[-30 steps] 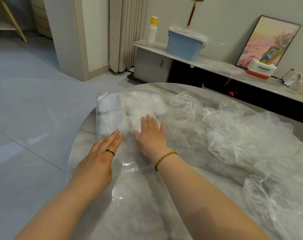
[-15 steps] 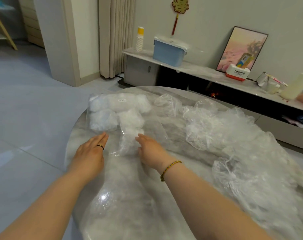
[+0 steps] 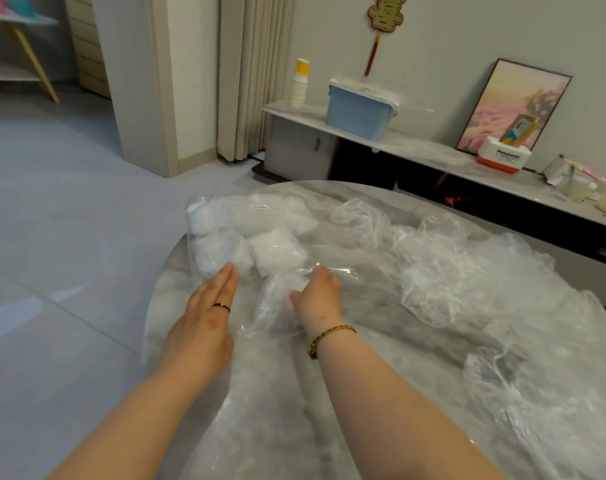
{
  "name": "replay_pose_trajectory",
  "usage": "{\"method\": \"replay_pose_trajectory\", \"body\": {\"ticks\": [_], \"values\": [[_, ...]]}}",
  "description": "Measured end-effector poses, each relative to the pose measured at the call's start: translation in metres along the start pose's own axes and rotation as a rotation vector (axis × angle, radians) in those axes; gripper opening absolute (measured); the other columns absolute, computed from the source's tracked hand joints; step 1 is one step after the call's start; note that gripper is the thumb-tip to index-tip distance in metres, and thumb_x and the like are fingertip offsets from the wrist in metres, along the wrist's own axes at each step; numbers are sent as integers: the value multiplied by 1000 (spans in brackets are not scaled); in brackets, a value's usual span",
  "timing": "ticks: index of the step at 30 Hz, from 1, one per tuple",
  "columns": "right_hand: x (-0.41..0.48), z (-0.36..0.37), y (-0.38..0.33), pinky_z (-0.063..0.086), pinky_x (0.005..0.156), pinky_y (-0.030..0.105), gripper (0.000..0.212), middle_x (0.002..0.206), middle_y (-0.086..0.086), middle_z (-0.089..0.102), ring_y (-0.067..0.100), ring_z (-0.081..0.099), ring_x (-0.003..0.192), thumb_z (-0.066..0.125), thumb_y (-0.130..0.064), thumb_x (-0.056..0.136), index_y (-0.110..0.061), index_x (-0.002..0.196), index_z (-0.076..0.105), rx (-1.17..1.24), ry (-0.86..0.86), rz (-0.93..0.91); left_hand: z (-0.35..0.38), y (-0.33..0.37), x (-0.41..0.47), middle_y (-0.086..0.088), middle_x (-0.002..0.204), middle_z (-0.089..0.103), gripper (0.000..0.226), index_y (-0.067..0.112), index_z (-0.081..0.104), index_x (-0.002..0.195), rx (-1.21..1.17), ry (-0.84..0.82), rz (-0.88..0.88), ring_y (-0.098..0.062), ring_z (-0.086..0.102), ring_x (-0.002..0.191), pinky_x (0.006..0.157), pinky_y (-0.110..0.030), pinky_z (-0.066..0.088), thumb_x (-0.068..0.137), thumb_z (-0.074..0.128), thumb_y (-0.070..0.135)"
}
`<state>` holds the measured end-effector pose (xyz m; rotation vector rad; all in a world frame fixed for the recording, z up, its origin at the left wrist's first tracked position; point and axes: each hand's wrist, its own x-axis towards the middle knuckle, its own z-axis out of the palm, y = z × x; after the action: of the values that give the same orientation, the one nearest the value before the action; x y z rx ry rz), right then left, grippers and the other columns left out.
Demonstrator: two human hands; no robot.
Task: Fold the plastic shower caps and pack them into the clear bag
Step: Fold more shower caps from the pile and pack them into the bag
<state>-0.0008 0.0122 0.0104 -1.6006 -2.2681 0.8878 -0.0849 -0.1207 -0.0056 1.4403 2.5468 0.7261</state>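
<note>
L hand (image 3: 204,317) flat on bag (image 3: 225,216) (caps (image 3: 277,245) inside)

1. Left hand (image 3: 204,317): palm down, fingers straight and pressed together, pointing forward and slightly toward the right hand. Thumb tucked along the side.
2. Dark ring (image 3: 222,307) on one left finger.
3. Right hand (image 3: 317,299): back up, knuckles forward, fingers curled under, thumb sticking out toward the left hand. Fingers dig into bunched clear plastic (image 3: 277,299); exact hold hidden.
4. Braided bracelet (image 3: 329,336) on the right wrist.
5. Hands level with each other, near but apart.
6. Left forearm (image 3: 138,410) and right forearm (image 3: 381,403) bare, both extended, converging forward from the bottom edge.
</note>
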Motion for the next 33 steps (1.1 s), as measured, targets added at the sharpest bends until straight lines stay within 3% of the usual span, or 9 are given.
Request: {"method": "replay_pose_trajectory", "body": {"ticks": [5, 9, 12, 14, 17, 20, 23, 25, 33], "values": [[13, 8, 1, 28, 104, 34, 63, 139, 12, 38, 28, 33, 129, 56, -26, 87, -6, 138, 26, -213, -34, 152, -2, 1, -1, 31, 116, -42, 90, 33, -39, 113, 14, -8, 10, -3, 7, 140, 72, -9, 30, 91, 43, 3], [15, 9, -2, 24, 103, 32, 38, 129, 6, 48, 27, 37, 126, 52, -20, 88, -10, 125, 45, -143, -96, 213, -4, 3, 0, 37, 114, -40, 90, 37, -35, 113, -83, -42, 20, -2, 21, 136, 57, -12, 30, 85, 37, -9], [16, 11, -5, 32, 93, 30, 10, 92, 6, 54, 30, 46, 106, 48, -14, 85, -20, 79, 54, 122, -50, 244, -4, 2, -1, 40, 115, -38, 90, 37, -35, 112, -135, -74, 32, -1, 24, 135, 58, -10, 33, 83, 35, -12], [19, 16, -8, 32, 67, 27, 30, 63, 3, 41, 26, 37, 77, 50, -11, 82, -15, 54, 38, 420, 74, 214, -5, 1, -2, 41, 117, -37, 91, 40, -35, 111, -153, -95, 46, -2, 29, 133, 58, -9, 35, 84, 36, -11], [25, 17, -21, 20, 50, 26, 38, 55, -1, 26, 19, 21, 56, 47, -3, 83, -14, 55, 26, 836, 199, 154, -7, 1, -4, 41, 117, -37, 92, 41, -37, 109, -167, -123, 63, -3, 36, 128, 59, -9, 37, 85, 37, -10], [35, 18, -30, 31, 60, 26, 15, 67, 1, 36, 17, 33, 62, 41, -2, 87, -10, 75, 41, 991, 211, 164, -11, 1, -6, 43, 117, -37, 93, 46, -34, 108, -193, -163, 67, -3, 39, 124, 61, -8, 38, 86, 37, -9], [43, 16, -31, 40, 86, 33, 24, 102, 9, 55, 25, 52, 95, 36, -4, 92, -4, 111, 50, 831, 273, 89, -13, 1, -7, 43, 118, -36, 92, 48, -32, 110, -189, -193, 81, -7, 44, 120, 63, -8, 38, 87, 37, -8], [51, 9, -27, 33, 94, 30, 35, 129, 13, 48, 28, 47, 117, 32, -7, 96, 0, 128, 43, 609, 256, 34, -13, 1, -7, 41, 116, -38, 91, 48, -32, 109, -162, -220, 84, -12, 45, 119, 62, -8, 37, 88, 38, -6], [79, 16, -18, 28, 71, 25, 23, 108, 6, 46, 26, 48, 103, 45, -18, 92, -11, 114, 45, 85, 145, -23, -6, 0, -2, 54, 109, -42, 92, 42, -38, 109, -158, -267, 108, -3, 37, 126, 67, -3, 35, 87, 36, -8]]}}
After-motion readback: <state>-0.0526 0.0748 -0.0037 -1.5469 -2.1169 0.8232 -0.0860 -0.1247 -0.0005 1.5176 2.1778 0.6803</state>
